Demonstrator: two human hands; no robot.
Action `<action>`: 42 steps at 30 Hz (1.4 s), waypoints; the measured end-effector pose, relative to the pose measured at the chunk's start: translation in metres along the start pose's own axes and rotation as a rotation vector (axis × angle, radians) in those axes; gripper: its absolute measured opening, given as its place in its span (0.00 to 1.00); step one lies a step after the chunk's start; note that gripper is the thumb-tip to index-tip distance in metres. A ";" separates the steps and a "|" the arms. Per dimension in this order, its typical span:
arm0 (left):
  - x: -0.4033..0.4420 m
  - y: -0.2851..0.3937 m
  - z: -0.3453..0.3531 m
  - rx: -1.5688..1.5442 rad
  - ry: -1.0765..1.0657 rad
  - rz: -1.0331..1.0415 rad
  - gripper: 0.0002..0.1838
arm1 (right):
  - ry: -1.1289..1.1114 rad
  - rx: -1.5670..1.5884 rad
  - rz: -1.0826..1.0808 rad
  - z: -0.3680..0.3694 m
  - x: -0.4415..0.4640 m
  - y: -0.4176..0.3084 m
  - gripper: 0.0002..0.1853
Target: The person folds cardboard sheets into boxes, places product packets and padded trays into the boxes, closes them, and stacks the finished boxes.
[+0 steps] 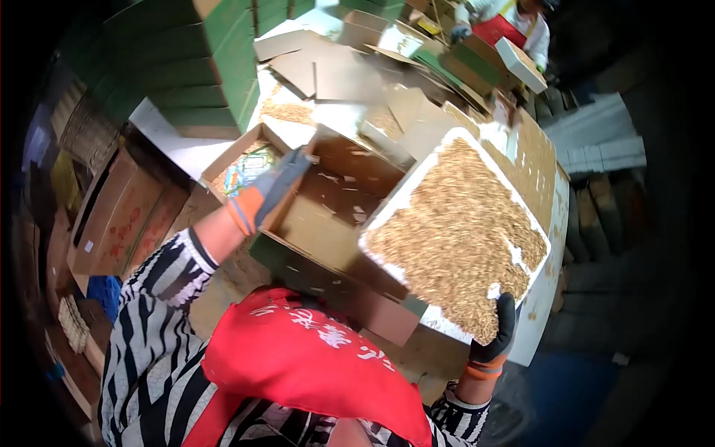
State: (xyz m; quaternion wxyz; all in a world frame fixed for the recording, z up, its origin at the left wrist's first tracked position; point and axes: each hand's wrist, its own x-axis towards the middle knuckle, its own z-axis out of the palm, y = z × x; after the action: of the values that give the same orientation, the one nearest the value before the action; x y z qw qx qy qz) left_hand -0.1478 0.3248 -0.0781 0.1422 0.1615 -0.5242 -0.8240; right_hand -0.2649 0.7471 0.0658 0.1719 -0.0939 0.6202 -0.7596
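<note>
My left hand (277, 190), in a grey and orange glove, is at the left wall of an open cardboard box (320, 223). Its fingers lie along the top edge and seem to grip it, though blur softens them. Scattered pale scraps lie inside that box. My right hand (503, 328), gloved in black and orange, grips the near corner of a shallow white tray (383, 227). Small golden-brown bits (454, 231), too fine to name, cover the tray, which is held to the right of the box, overlapping its side.
A smaller box (257, 160) with colourful packets sits left of the open box. Green cartons (179, 71) are stacked behind it. Under the tray, a table (532, 328) carries more brown bits. Brown cartons (126, 216) stand at left. Another person (506, 30) holds a white tray at the back.
</note>
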 end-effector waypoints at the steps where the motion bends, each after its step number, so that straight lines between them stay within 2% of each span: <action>1: 0.012 -0.024 -0.014 -0.047 -0.004 0.037 0.30 | -0.028 -0.119 -0.061 0.029 0.003 -0.011 0.30; 2: 0.023 -0.049 -0.027 -0.093 -0.006 0.075 0.29 | -0.062 -0.272 -0.091 0.042 0.005 -0.013 0.31; 3: 0.031 -0.060 -0.026 -0.140 -0.008 0.106 0.28 | -0.086 -0.311 -0.025 0.044 0.010 -0.011 0.33; 5: 0.019 -0.065 -0.018 0.018 0.013 0.282 0.26 | -0.142 -0.393 0.106 0.049 0.019 -0.006 0.36; 6: 0.013 -0.066 -0.013 0.095 0.034 0.370 0.25 | -0.167 -0.444 0.071 0.078 0.017 -0.014 0.36; 8: 0.001 -0.050 0.002 -0.084 0.107 0.321 0.23 | -0.221 -0.553 0.033 0.124 0.017 -0.020 0.39; 9: -0.004 -0.037 0.011 -0.293 0.166 0.187 0.23 | -0.269 -0.561 0.062 0.125 0.025 -0.011 0.39; 11: -0.001 -0.031 0.011 -0.514 0.232 0.025 0.21 | -0.335 -0.601 0.122 0.125 0.032 -0.012 0.38; 13: -0.010 -0.031 -0.019 -0.195 0.149 0.045 0.25 | -0.409 -0.784 0.082 0.120 0.042 -0.005 0.36; 14: -0.010 -0.033 -0.039 -0.291 0.294 -0.029 0.27 | -0.437 -0.873 0.064 0.121 0.045 -0.003 0.36; 15: -0.014 -0.027 -0.053 0.207 0.450 0.107 0.25 | -0.456 -1.060 0.150 0.132 0.044 -0.009 0.34; 16: -0.016 -0.024 -0.072 0.706 0.579 0.254 0.23 | -0.495 -1.377 0.130 0.137 0.049 -0.006 0.34; 17: 0.002 -0.073 -0.126 0.863 0.765 0.218 0.20 | -0.523 -1.696 0.113 0.138 0.055 -0.003 0.34; 18: 0.004 -0.091 -0.160 0.920 0.825 0.056 0.24 | -0.553 -1.899 0.061 0.139 0.061 0.004 0.34; 19: 0.003 -0.105 -0.179 1.166 0.885 -0.048 0.28 | -0.590 -1.968 0.002 0.138 0.063 0.013 0.32; 21: 0.005 -0.121 -0.194 1.297 0.988 -0.262 0.36 | -0.627 -2.048 0.048 0.147 0.071 0.032 0.24; 23: 0.004 -0.093 -0.172 1.315 0.964 -0.375 0.33 | -0.753 -2.009 -0.305 0.136 0.078 0.052 0.23; 24: 0.001 -0.095 -0.171 1.273 0.963 -0.335 0.31 | -0.750 -1.772 -0.365 0.137 0.080 0.041 0.21; 25: 0.003 -0.099 -0.179 1.228 0.960 -0.306 0.30 | -0.735 -1.438 -0.283 0.137 0.097 0.030 0.17; 27: 0.007 -0.110 -0.195 1.115 1.001 -0.307 0.27 | -0.540 -1.043 -0.246 0.115 0.139 0.015 0.15; 29: 0.008 -0.124 -0.211 1.035 1.029 -0.224 0.21 | -0.203 -0.731 -0.094 0.106 0.184 0.011 0.14; 31: 0.001 -0.130 -0.229 0.944 1.033 -0.213 0.18 | -0.130 -0.960 -0.316 0.053 0.264 0.073 0.19; 32: 0.001 -0.134 -0.232 0.966 1.078 -0.143 0.14 | -0.177 -1.150 -0.328 0.042 0.291 0.099 0.25; 33: -0.003 -0.119 -0.216 1.007 1.055 -0.185 0.12 | -0.233 -1.334 -0.347 0.035 0.316 0.127 0.31; 34: -0.001 -0.124 -0.215 0.802 1.099 -0.129 0.12 | -0.298 -1.389 -0.330 0.025 0.341 0.160 0.44; 35: -0.001 -0.122 -0.216 0.852 1.104 -0.138 0.12 | -0.289 -1.613 -0.343 0.033 0.350 0.178 0.48; 36: -0.002 -0.114 -0.211 1.012 1.113 -0.177 0.12 | -0.393 -1.813 -0.327 0.042 0.358 0.183 0.54; 38: -0.008 -0.092 -0.188 0.869 1.143 -0.141 0.11 | -0.267 -1.785 -0.342 0.051 0.365 0.205 0.62; 39: -0.010 -0.091 -0.189 0.927 1.168 -0.126 0.10 | -0.276 -1.728 -0.337 0.055 0.362 0.211 0.58; 41: -0.010 -0.110 -0.214 0.486 1.159 -0.153 0.10 | -0.321 -1.796 -0.272 0.061 0.356 0.216 0.48; 42: -0.010 -0.097 -0.195 0.384 1.183 -0.169 0.11 | -0.321 -1.790 -0.323 0.060 0.353 0.220 0.43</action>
State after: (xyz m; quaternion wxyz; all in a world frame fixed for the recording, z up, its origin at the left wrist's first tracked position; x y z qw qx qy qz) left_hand -0.0640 0.2088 -0.2429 0.3111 0.6537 -0.4808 -0.4948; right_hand -0.5374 0.5218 -0.1607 0.0111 -0.3813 0.9243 0.0105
